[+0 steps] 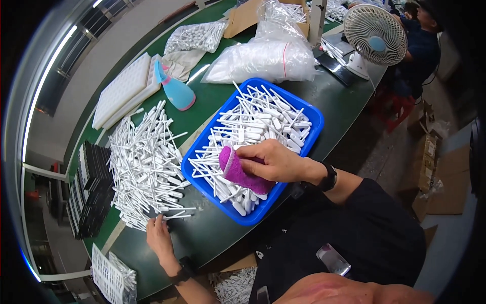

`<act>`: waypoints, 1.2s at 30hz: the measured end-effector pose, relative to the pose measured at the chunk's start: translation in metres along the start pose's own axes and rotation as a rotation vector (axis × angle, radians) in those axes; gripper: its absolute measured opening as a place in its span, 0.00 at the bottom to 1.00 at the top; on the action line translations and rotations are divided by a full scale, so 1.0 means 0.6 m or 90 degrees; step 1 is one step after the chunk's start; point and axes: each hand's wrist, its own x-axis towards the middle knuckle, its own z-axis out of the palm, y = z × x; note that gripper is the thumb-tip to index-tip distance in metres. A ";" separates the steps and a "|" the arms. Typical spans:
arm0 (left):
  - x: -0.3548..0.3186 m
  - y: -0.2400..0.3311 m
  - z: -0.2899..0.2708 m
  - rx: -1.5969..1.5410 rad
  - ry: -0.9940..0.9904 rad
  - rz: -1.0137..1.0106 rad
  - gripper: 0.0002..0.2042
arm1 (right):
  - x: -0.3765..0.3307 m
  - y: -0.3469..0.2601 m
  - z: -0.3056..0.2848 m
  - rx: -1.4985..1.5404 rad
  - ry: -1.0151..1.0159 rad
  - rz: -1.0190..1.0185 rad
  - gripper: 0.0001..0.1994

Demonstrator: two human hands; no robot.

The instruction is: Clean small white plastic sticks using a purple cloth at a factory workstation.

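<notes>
My right hand (273, 161) is closed round a folded purple cloth (243, 175) with a pale edge, above the near part of a blue plastic tray (257, 218). The tray holds a heap of white plastic sticks (258, 119), each with a wider, rounded end. On the left lies a loose pile of the same white sticks (144, 167), directly on the table. At that pile's near edge, the fingertips of my left hand (160, 239) are pinched on the end of a white stick (178, 216). My fingers partly hide that end.
Black stacked trays (91, 190) stand left of the loose pile. Behind it are white foam slabs (121, 93) and a blue spray bottle (176, 91). Clear plastic bags (263, 60) and a fan (374, 38) occupy the green table's (223, 243) far side. A person (422, 50) sits beyond.
</notes>
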 end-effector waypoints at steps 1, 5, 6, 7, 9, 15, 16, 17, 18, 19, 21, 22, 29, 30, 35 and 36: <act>-0.004 -0.002 -0.001 0.010 -0.007 0.014 0.11 | 0.003 0.004 0.004 0.018 0.010 -0.003 0.11; -0.021 0.001 0.004 -0.017 0.053 0.027 0.11 | 0.017 0.016 0.023 0.118 0.013 0.077 0.12; -0.016 -0.001 0.017 -0.034 0.023 0.010 0.12 | 0.012 0.016 0.029 0.162 0.048 0.140 0.11; -0.017 -0.003 0.018 -0.045 0.024 0.015 0.12 | 0.009 0.035 0.021 0.215 0.022 0.181 0.12; -0.008 0.010 -0.005 -0.044 0.086 -0.004 0.11 | -0.021 0.051 0.022 0.224 0.206 0.145 0.16; -0.014 0.063 -0.009 -0.650 0.173 -0.321 0.10 | -0.005 0.053 0.040 0.663 0.248 0.327 0.21; -0.013 0.086 -0.021 -0.853 0.149 -0.343 0.09 | -0.008 0.063 0.038 0.691 0.172 0.289 0.21; -0.019 0.104 -0.030 -1.055 0.119 -0.361 0.08 | -0.013 0.069 0.037 0.716 0.096 0.249 0.20; -0.027 0.117 -0.031 -1.055 0.115 -0.359 0.08 | -0.018 0.071 0.034 0.738 0.023 0.208 0.20; -0.031 0.130 -0.027 -1.089 0.119 -0.357 0.08 | -0.020 0.069 0.034 0.734 0.035 0.208 0.20; -0.036 0.150 -0.021 -1.153 0.133 -0.352 0.09 | -0.012 0.058 0.044 0.741 0.076 0.269 0.20; -0.036 0.158 -0.020 -1.155 0.129 -0.345 0.09 | -0.009 0.055 0.046 0.747 0.093 0.298 0.20; -0.033 0.183 0.000 -1.264 0.057 -0.404 0.09 | -0.005 0.070 0.039 0.806 0.160 0.342 0.20; -0.036 0.182 0.003 -1.263 0.057 -0.403 0.09 | -0.005 0.067 0.039 0.823 0.179 0.345 0.21; -0.042 0.191 -0.003 -1.280 0.049 -0.394 0.09 | 0.004 0.086 0.031 0.922 0.141 0.347 0.21; -0.038 0.202 -0.010 -1.290 0.036 -0.402 0.09 | 0.007 0.079 0.033 0.913 0.159 0.348 0.20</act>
